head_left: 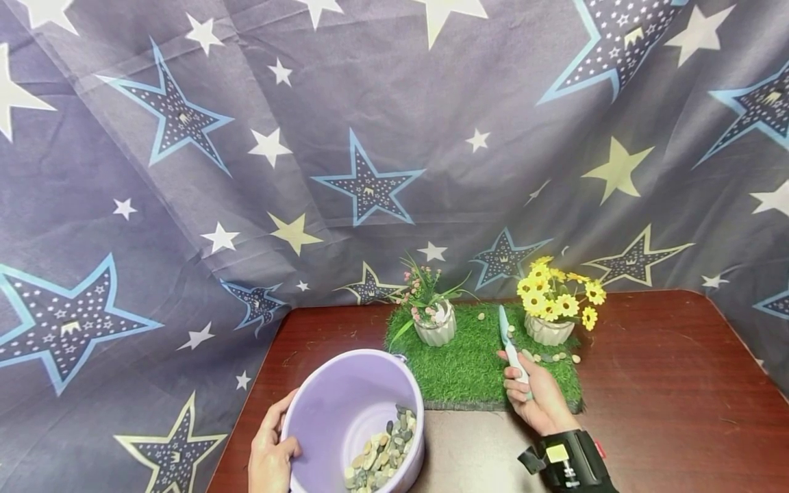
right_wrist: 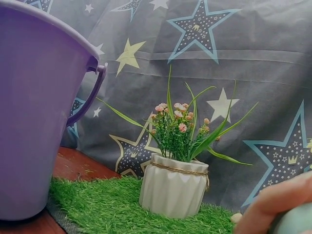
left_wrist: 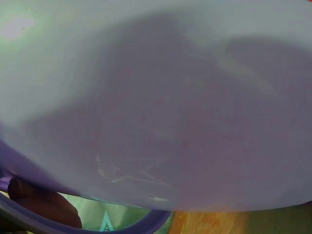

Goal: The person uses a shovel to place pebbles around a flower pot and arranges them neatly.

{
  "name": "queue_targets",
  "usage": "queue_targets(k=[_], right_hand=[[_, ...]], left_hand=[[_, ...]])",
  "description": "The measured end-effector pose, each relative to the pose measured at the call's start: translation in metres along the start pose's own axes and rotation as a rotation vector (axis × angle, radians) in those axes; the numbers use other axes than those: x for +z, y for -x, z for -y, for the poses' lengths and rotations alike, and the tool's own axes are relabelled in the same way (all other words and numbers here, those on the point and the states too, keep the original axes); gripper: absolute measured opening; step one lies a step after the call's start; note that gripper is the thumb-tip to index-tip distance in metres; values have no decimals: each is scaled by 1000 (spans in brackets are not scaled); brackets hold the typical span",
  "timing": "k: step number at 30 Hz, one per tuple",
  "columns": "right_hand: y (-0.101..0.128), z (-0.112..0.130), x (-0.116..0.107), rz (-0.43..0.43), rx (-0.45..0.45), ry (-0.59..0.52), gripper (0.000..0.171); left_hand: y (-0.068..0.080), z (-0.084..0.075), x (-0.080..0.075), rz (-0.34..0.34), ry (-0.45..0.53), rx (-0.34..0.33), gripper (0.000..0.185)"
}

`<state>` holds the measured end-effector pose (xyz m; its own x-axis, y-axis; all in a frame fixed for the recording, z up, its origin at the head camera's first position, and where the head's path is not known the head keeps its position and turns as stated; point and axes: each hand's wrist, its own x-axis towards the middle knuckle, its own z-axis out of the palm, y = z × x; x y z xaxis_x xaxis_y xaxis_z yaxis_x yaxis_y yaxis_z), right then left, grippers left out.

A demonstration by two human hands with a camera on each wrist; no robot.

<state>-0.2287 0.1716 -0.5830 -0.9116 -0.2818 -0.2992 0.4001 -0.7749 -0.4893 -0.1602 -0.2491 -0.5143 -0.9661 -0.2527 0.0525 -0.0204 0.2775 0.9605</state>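
Observation:
A lilac plastic bucket stands tilted at the table's front, with several grey and tan pebbles in its lower side. My left hand grips the bucket's left rim; the bucket wall fills the left wrist view. My right hand holds a small pale-green trowel by its handle, blade pointing up over the grass mat. Loose pebbles lie on the mat just in front of the yellow-flower pot. The pink-flower pot stands on the mat's left.
The dark wooden table extends to the right of the mat. A star-printed cloth hangs behind and on both sides. The bucket with its handle lug shows at the left of the right wrist view.

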Motion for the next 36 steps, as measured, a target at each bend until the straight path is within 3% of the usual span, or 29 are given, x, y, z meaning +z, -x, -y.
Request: queue_targets(k=[10, 17, 20, 24, 28, 32, 36], right_hand=[[4, 1, 5, 18, 7, 37, 41], [10, 4, 13, 24, -8, 88, 39], [15, 4, 22, -22, -38, 238, 40], [28, 2, 41, -82, -87, 534, 46], [45, 0, 63, -60, -171, 794, 45], [65, -6, 86, -16, -353, 1111, 39], [80, -19, 102, 43, -597, 1449, 35]], left_hand=[[0, 0, 0, -3, -9, 21, 84], [1, -2, 0, -5, -43, 0, 84], [0, -3, 0, -5, -51, -24, 83], [0, -4, -1, -13, -59, -34, 83], [0, -6, 0, -29, -76, -38, 83], [4, -18, 8, -45, -126, -28, 83], [15, -37, 23, -30, -196, 57, 86]])
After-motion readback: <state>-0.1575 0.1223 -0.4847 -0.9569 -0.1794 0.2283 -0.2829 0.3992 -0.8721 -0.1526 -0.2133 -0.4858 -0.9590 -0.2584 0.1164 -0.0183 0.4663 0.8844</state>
